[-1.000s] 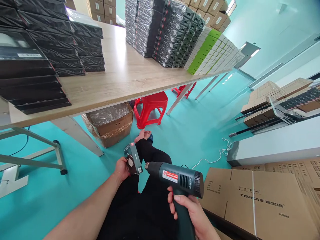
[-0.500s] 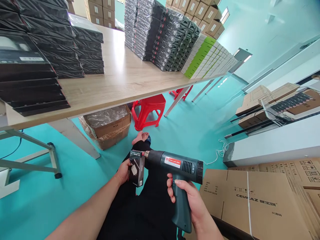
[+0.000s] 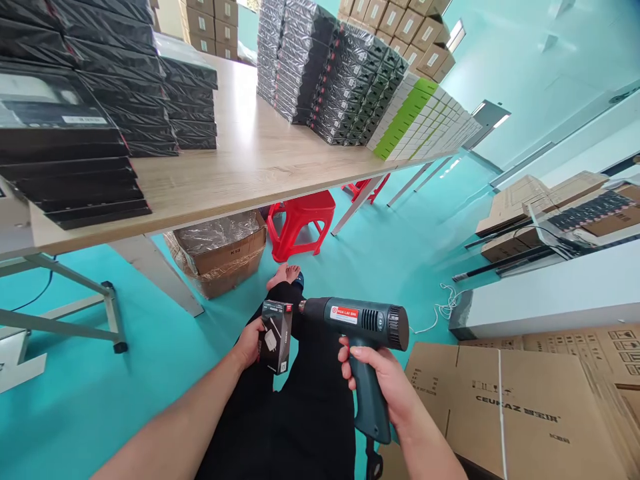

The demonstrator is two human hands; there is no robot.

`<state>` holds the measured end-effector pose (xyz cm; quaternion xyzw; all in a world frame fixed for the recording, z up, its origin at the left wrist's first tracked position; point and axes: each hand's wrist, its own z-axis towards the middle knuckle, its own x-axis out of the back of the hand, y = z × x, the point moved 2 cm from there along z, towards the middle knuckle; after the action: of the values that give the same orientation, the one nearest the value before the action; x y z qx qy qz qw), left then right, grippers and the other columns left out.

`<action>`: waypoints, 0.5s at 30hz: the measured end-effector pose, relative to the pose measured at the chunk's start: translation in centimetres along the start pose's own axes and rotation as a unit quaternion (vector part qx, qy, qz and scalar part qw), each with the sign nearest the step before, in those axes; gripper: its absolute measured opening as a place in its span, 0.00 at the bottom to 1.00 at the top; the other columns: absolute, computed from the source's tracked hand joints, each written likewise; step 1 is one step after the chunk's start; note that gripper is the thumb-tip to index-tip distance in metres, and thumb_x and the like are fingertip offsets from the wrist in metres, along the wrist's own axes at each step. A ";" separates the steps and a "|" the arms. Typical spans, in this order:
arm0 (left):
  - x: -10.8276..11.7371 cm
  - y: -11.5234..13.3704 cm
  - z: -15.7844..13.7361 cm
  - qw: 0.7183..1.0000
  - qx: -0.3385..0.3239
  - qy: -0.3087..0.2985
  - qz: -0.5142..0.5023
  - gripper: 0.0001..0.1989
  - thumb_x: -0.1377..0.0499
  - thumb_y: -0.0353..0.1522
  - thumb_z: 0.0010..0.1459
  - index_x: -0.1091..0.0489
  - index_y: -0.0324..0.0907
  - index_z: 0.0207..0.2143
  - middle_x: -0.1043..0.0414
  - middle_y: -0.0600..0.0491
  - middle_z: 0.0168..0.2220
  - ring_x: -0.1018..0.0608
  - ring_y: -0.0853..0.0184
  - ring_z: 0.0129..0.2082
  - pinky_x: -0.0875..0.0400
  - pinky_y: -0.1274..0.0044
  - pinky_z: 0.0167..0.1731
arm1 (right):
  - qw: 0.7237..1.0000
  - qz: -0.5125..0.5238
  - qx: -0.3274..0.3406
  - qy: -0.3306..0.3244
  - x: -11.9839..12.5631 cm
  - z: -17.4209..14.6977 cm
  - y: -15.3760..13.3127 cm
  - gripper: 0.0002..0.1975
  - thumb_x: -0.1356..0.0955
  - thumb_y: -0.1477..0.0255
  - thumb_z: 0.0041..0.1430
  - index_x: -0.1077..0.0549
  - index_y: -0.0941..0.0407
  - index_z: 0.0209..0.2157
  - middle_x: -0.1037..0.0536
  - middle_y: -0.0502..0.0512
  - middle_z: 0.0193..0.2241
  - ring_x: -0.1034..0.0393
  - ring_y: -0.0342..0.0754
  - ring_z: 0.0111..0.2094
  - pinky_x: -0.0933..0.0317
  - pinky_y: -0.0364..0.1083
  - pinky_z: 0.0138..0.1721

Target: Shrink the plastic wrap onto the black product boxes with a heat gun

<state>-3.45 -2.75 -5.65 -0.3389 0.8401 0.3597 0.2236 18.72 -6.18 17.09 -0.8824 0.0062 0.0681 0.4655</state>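
My left hand [image 3: 249, 343] is closed on the left side of a small black charger box [image 3: 276, 339], which stands roughly upright above my lap. A white plug and cable are printed on its front. In my right hand [image 3: 373, 367] is a dark green heat gun [image 3: 361, 316] with a red and white label, my fingers wrapped round its handle. The metal nozzle points left at the box's upper right edge, close to it; whether they touch I cannot tell. The cord hangs from the handle's base.
A wooden table [image 3: 250, 175] bears stacks of black wrapped boxes [image 3: 345, 87] and white-green boxes [image 3: 415, 120]. Beneath it are an open carton [image 3: 235, 267] and a red stool [image 3: 303, 223]. Large cardboard cartons [image 3: 500, 400] stand close on my right. A white cable [image 3: 445, 308] lies on the floor.
The heat gun has shifted slightly right and its handle has swung up a little, so its nozzle sits farther from the box's edge. The box has barely moved; the whole view has shifted slightly.
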 end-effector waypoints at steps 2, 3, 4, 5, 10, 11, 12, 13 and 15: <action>-0.1 0.0 0.0 1.000 -0.003 -0.005 0.003 0.07 0.46 0.28 0.39 0.33 0.39 0.26 0.29 0.52 0.21 0.26 0.63 0.20 0.30 0.72 0.22 | 1.000 -0.011 -0.005 -0.019 0.0 0.1 -0.4 0.14 0.32 0.69 0.55 0.27 0.60 0.42 0.24 0.57 0.31 0.30 0.45 0.27 0.35 0.42 0.24; -0.2 0.0 0.0 1.000 -0.003 -0.007 0.006 0.08 0.46 0.28 0.39 0.33 0.39 0.26 0.29 0.52 0.21 0.26 0.63 0.20 0.30 0.72 0.22 | 0.999 -0.014 -0.004 -0.029 -0.1 0.1 -0.6 0.14 0.32 0.69 0.55 0.27 0.60 0.43 0.24 0.57 0.32 0.30 0.45 0.27 0.35 0.42 0.24; -0.3 0.0 0.0 1.000 -0.004 -0.008 0.009 0.08 0.46 0.28 0.40 0.32 0.39 0.27 0.29 0.52 0.22 0.26 0.63 0.20 0.30 0.72 0.22 | 0.999 -0.018 -0.001 -0.038 -0.3 0.1 -0.8 0.15 0.32 0.68 0.55 0.27 0.59 0.43 0.23 0.57 0.32 0.29 0.46 0.27 0.34 0.42 0.25; -0.3 0.1 0.0 1.000 -0.005 -0.007 0.011 0.08 0.46 0.27 0.40 0.32 0.39 0.27 0.28 0.52 0.22 0.26 0.63 0.20 0.30 0.72 0.22 | 0.999 -0.026 -0.001 -0.045 -0.4 0.1 -0.9 0.15 0.32 0.68 0.55 0.27 0.59 0.43 0.23 0.57 0.32 0.29 0.46 0.28 0.34 0.43 0.26; -0.3 0.6 -0.2 0.999 -0.012 0.030 -0.030 0.06 0.47 0.26 0.38 0.34 0.39 0.24 0.30 0.52 0.20 0.27 0.63 0.19 0.30 0.73 0.21 | 0.987 -0.116 -0.058 -0.098 -0.2 -1.6 -0.5 0.13 0.31 0.70 0.52 0.26 0.60 0.40 0.22 0.57 0.30 0.29 0.46 0.24 0.36 0.44 0.24; -0.3 0.7 -0.2 0.998 -0.011 0.038 -0.039 0.06 0.47 0.26 0.38 0.34 0.39 0.23 0.31 0.52 0.19 0.27 0.63 0.18 0.31 0.73 0.20 | 0.981 -0.135 -0.081 -0.115 0.0 -2.2 -0.2 0.13 0.31 0.71 0.51 0.25 0.60 0.39 0.22 0.57 0.29 0.30 0.46 0.23 0.37 0.44 0.23; -0.2 0.8 -0.2 0.998 -0.009 0.043 -0.045 0.06 0.47 0.27 0.38 0.34 0.39 0.23 0.31 0.52 0.19 0.27 0.64 0.18 0.31 0.73 0.20 | 0.975 -0.150 -0.103 -0.130 0.2 -2.7 0.1 0.12 0.31 0.72 0.50 0.25 0.60 0.38 0.22 0.57 0.29 0.30 0.46 0.23 0.37 0.44 0.23; -0.1 0.8 -0.2 0.998 -0.006 0.046 -0.049 0.06 0.48 0.27 0.38 0.35 0.39 0.23 0.31 0.52 0.19 0.27 0.63 0.18 0.31 0.73 0.20 | 0.970 -0.161 -0.119 -0.141 0.4 -3.2 0.4 0.12 0.31 0.72 0.49 0.25 0.60 0.38 0.22 0.56 0.28 0.30 0.46 0.23 0.37 0.44 0.23; 0.0 0.8 -0.1 0.997 -0.003 0.049 -0.056 0.06 0.48 0.27 0.38 0.35 0.40 0.23 0.30 0.51 0.20 0.26 0.62 0.19 0.30 0.71 0.20 | 0.967 -0.168 -0.124 -0.148 0.6 -3.9 0.8 0.12 0.31 0.72 0.49 0.25 0.60 0.38 0.23 0.55 0.28 0.30 0.46 0.23 0.38 0.44 0.23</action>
<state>-4.04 -2.37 -5.22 -0.4035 0.8286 0.3322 0.2004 19.66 -9.80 18.55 -0.9020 -0.2191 0.1188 0.3526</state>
